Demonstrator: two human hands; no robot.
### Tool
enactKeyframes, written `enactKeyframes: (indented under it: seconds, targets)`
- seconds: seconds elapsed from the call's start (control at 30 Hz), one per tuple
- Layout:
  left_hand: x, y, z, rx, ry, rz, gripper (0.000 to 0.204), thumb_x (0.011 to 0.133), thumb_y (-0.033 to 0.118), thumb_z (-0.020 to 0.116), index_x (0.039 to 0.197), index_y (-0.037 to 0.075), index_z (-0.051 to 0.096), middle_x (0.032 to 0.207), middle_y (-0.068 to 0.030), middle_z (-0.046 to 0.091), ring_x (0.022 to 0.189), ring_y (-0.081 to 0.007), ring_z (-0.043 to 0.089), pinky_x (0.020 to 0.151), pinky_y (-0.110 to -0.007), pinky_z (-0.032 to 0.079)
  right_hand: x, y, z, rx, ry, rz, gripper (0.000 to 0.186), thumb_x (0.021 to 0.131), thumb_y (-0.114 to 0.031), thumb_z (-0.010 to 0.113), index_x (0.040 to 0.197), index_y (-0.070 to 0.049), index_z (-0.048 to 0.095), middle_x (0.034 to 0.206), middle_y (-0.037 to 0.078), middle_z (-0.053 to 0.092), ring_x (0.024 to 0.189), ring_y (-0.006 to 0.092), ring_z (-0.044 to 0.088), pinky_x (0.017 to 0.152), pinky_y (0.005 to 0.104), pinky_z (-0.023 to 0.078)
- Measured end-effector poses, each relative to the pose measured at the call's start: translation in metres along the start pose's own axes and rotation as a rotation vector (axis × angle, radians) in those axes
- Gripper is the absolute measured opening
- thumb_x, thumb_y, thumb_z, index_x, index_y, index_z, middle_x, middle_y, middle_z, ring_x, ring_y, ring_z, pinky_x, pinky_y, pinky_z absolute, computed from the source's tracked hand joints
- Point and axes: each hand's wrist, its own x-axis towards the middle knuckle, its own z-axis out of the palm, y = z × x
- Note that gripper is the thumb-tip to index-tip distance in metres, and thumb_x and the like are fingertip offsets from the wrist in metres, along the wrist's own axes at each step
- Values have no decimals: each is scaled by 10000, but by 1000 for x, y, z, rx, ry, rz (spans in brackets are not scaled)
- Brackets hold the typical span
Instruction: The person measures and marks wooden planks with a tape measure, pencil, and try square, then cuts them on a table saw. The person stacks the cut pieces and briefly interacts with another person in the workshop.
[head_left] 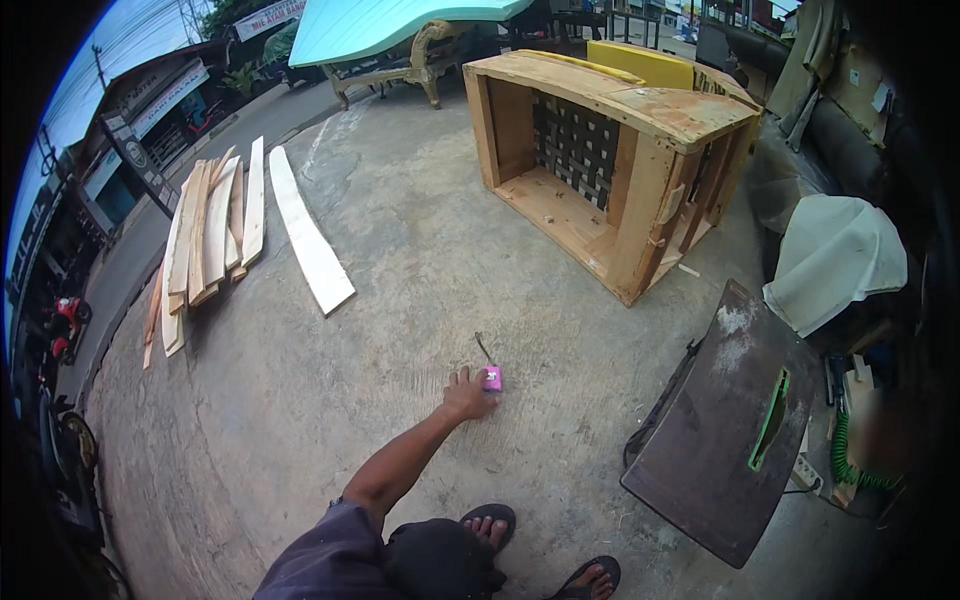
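My left arm stretches forward from the lower edge, low over the concrete floor [400, 330]. At its end, my left hand [466, 396] is closed at a small pink tape measure [492, 379], which shows at the right of the fingers. A short dark strap [484, 347] runs from the tape measure along the floor, away from me. My right hand is out of view. Ahead on the right stands a bare wooden furniture frame [640, 245], with black woven webbing [577, 147] inside it.
Several pale wooden strips [215, 215] lie piled at the left, with one separate strip [305, 235] beside them. On the right, a dark brown slab-topped table [700, 440] bears a narrow green-edged thing [768, 420]. White cloth [840, 260] and a green coiled hose [848, 455] are beyond it.
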Motion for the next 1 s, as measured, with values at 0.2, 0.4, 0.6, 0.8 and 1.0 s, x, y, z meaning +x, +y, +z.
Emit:
enactKeyframes:
  seconds: [0.2, 0.4, 0.6, 0.8, 1.0]
  targets:
    - [20, 23, 25, -107, 84, 76, 737, 849, 404, 805, 1441, 144, 450, 1342, -214, 556, 1272, -419, 550, 988, -545, 503, -9, -56, -16, -124, -152, -61, 482, 1019, -355, 493, 1365, -43, 617, 1350, 210, 618, 1239, 347, 585, 1048, 476, 447]
    - [-81, 124, 50, -215, -248, 399, 663, 870, 411, 787, 1371, 92, 494, 1243, -226, 598, 1178, -438, 609, 943, -525, 528, 9, -95, 24, 237, -188, -144, 348, 1024, -284, 589, 1232, -31, 705, 1189, 232, 703, 1092, 368, 665, 984, 470, 518]
    - [-166, 87, 53, -429, -452, 602, 552, 962, 386, 688, 1389, 69, 544, 1290, -212, 611, 1164, -434, 626, 975, -502, 520, -30, -190, 59, -155, -191, -1039, 511, 965, -255, 695, 1411, -43, 564, 1366, 252, 565, 1293, 434, 507, 1077, 501, 446]
    - [-214, 9, -24, -437, -138, 54, 395, 1007, 354, 606, 1270, 65, 663, 1222, -218, 670, 1145, -396, 651, 956, -490, 523, 4, -182, 141, -271, -207, -1276, 471, 790, -68, 724, 1248, -11, 623, 1318, 263, 529, 1193, 428, 520, 990, 531, 466]
    - [-315, -57, -69, -486, -402, 15, 401, 1048, 417, 556, 1288, 118, 673, 1161, -149, 726, 1228, -291, 632, 1076, -429, 434, 24, -206, 152, -442, -348, -1230, 610, 715, -71, 800, 1292, -49, 601, 1338, 233, 496, 1230, 443, 472, 1041, 541, 427]
